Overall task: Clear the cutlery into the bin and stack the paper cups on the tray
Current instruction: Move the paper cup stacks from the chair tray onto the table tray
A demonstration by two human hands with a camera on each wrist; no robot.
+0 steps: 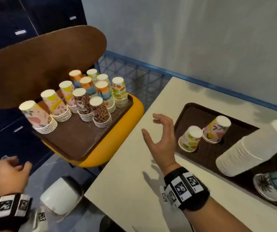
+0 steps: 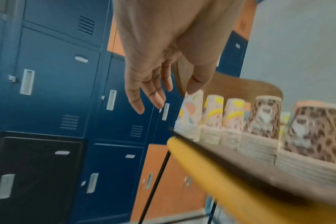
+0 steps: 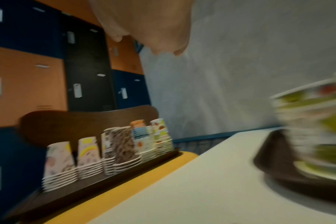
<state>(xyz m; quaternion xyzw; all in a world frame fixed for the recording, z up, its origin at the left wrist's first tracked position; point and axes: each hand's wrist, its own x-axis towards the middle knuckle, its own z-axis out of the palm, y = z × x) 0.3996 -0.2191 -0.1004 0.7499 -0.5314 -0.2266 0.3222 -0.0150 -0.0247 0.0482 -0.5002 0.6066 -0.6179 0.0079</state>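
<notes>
On the white table (image 1: 126, 181) a brown tray (image 1: 206, 153) carries two short upside-down stacks of patterned paper cups (image 1: 190, 138) (image 1: 217, 129) and one palm-print cup (image 1: 274, 186) lying on its side. A second brown tray (image 1: 77, 141) on a yellow chair seat holds several taller upside-down cup stacks (image 1: 99, 113). My right hand (image 1: 151, 126) hovers over the table between the two trays, fingers spread and curved, empty. My left hand (image 1: 19, 163) hangs low beside the chair, fingers relaxed, empty; in the left wrist view the left hand (image 2: 163, 97) sits near the leftmost stack (image 2: 190, 115). I see no cutlery.
A stack of white paper plates (image 1: 241, 154) stands on the table tray. A white bin (image 1: 62, 195) sits on the floor below the table's corner. The brown chair back (image 1: 42, 64) rises behind the chair tray, with blue lockers (image 1: 9, 22) beyond and a blue wire rack (image 1: 134, 76) by the wall.
</notes>
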